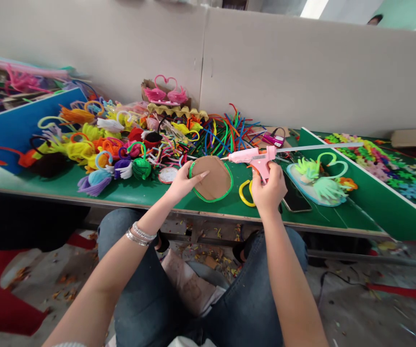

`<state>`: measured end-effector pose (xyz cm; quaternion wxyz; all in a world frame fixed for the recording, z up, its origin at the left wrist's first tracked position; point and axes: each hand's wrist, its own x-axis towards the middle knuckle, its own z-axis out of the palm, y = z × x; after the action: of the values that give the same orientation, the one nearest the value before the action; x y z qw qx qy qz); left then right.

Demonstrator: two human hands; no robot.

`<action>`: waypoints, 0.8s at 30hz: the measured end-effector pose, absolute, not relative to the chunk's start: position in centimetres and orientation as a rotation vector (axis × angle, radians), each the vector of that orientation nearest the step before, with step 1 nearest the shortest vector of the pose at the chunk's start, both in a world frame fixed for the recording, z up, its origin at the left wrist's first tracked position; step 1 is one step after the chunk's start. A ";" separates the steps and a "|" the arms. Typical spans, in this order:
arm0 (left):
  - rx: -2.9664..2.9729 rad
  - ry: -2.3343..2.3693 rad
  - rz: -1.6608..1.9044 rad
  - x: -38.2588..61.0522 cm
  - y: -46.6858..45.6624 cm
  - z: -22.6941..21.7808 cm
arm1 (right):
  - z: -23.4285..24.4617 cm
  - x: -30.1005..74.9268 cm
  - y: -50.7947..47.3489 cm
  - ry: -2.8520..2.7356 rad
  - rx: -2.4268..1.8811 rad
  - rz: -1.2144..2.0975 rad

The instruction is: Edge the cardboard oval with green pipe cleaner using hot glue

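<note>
My left hand (184, 185) grips the left edge of a round cardboard disc (213, 180), its thumb lying across the face. Green pipe cleaner (213, 199) trims much of the disc's rim. In my right hand (269, 190) is a pink glue gun (253, 155), its nozzle pointing left at the disc's upper edge; whether it touches I cannot tell. A long whitish glue stick (319, 147) sticks out of its back. Just below the gun lies a bent yellow pipe cleaner (245, 193). A dark phone (297, 200) rests to the right of my right hand.
Several pipe-cleaner swans (99, 171) crowd the green table (157, 193) at left. Loose pipe cleaners (225, 130) lie behind the disc. A pale green swan pair (323, 183) stands at right, before a slanted divider (367, 185). A blue board (30, 125) leans at left.
</note>
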<state>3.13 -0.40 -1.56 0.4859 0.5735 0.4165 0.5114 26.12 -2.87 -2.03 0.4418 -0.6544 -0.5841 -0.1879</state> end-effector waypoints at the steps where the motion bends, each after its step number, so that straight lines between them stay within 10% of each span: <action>1: 1.389 1.013 1.248 3.1 -0.4 -1.5 | -2.0 26.1 -2.9 -1.448 -1.623 -0.466; 24: 1.407 1.056 1.297 2.9 0.0 -1.9 | -1.3 26.1 -3.3 -1.463 -1.708 -0.405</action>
<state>2.89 -0.02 -1.93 0.4600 0.5716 0.4289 0.5269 26.07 -3.29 -1.29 0.4152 -0.6800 -0.5825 -0.1611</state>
